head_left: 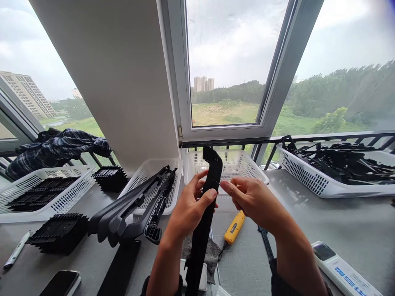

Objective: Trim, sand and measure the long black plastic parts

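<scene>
My left hand point(190, 207) is wrapped round a long black plastic strip point(206, 209) that stands almost upright in front of me, its hooked top end near the middle basket. My right hand point(247, 196) is closed in a pinch at the strip's right edge, thumb and forefinger pressed together on its surface. What the pinch holds, if anything, is too small to make out.
White baskets line the back: one with black parts at left point(46, 205), one with long black strips point(148, 172), one behind my hands point(247, 164), one with black pieces at right point(308, 176). A yellow tool point(234, 227), phone point(60, 283), marker point(15, 250) and remote point(342, 269) lie on the table.
</scene>
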The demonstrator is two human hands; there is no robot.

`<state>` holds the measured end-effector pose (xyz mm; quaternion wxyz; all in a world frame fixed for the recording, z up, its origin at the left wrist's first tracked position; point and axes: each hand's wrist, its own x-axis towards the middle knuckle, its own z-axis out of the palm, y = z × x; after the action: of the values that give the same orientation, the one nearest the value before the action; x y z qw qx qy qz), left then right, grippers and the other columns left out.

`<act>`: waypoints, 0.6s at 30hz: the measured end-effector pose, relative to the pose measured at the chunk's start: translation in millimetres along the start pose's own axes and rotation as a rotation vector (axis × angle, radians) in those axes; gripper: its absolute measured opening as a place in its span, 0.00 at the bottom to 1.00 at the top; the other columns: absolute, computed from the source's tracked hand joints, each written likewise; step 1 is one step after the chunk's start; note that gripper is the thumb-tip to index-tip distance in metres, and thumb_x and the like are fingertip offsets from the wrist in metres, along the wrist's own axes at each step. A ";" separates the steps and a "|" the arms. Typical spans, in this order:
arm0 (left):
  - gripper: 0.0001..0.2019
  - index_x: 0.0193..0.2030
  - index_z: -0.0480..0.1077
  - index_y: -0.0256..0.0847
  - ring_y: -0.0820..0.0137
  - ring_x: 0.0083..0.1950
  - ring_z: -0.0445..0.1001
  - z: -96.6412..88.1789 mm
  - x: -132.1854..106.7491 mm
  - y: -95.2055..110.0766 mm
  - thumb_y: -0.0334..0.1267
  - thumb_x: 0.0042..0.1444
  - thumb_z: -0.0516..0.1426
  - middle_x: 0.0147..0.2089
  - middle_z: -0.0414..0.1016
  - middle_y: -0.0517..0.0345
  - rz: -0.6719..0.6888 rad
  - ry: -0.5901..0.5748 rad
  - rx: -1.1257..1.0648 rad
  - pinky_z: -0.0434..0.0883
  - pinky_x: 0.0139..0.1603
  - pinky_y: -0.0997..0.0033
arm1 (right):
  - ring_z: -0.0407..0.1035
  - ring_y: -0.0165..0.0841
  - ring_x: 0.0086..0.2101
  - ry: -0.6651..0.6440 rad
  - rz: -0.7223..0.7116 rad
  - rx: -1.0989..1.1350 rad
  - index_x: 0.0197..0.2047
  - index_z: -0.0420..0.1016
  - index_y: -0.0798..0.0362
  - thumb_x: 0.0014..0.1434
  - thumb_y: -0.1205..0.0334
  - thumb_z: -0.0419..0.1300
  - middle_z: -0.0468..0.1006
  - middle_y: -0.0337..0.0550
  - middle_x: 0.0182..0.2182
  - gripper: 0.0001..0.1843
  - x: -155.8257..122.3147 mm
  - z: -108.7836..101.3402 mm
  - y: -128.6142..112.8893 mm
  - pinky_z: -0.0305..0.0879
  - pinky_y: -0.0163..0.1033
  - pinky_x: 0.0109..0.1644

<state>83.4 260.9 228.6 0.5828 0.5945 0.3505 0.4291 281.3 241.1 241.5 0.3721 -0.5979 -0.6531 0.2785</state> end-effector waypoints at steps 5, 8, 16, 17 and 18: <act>0.31 0.71 0.69 0.42 0.72 0.30 0.78 5.8 2.6 -4.3 0.55 0.67 0.64 0.42 0.78 0.58 0.023 0.079 0.037 0.76 0.32 0.72 | 0.57 0.28 0.17 0.021 0.020 -0.013 0.21 0.63 0.48 0.66 0.23 0.54 0.67 0.36 0.14 0.39 -2.8 -0.6 -1.2 0.53 0.35 0.22; 0.32 0.71 0.70 0.43 0.72 0.29 0.78 4.8 2.5 -4.1 0.56 0.66 0.64 0.43 0.77 0.58 0.016 0.071 0.033 0.75 0.29 0.72 | 0.57 0.28 0.16 0.004 0.031 0.019 0.21 0.63 0.48 0.64 0.21 0.55 0.66 0.35 0.15 0.39 -5.3 -4.2 -0.7 0.52 0.35 0.21; 0.31 0.70 0.71 0.44 0.73 0.29 0.78 2.4 0.5 -2.2 0.55 0.66 0.65 0.46 0.79 0.55 0.021 0.074 0.035 0.78 0.30 0.71 | 0.61 0.29 0.18 0.135 0.012 -0.012 0.21 0.64 0.48 0.65 0.19 0.52 0.71 0.39 0.16 0.41 -3.3 -8.5 1.4 0.58 0.36 0.24; 0.30 0.70 0.71 0.43 0.73 0.29 0.78 2.8 0.4 -1.6 0.55 0.66 0.65 0.46 0.79 0.55 0.024 0.075 0.040 0.78 0.30 0.71 | 0.61 0.30 0.18 0.129 0.017 -0.014 0.21 0.65 0.48 0.65 0.19 0.52 0.71 0.39 0.16 0.41 -2.6 -7.4 1.5 0.58 0.36 0.24; 0.30 0.70 0.71 0.43 0.73 0.29 0.78 3.2 0.4 -0.8 0.54 0.66 0.65 0.46 0.79 0.55 0.026 0.080 0.045 0.78 0.30 0.72 | 0.61 0.30 0.18 0.114 0.019 -0.014 0.22 0.64 0.48 0.64 0.19 0.52 0.70 0.39 0.15 0.40 -2.1 -6.0 1.3 0.57 0.36 0.23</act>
<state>86.5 260.1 228.0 0.5490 0.5944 0.3753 0.4522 287.0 238.7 243.6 0.4020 -0.6215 -0.6269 0.2430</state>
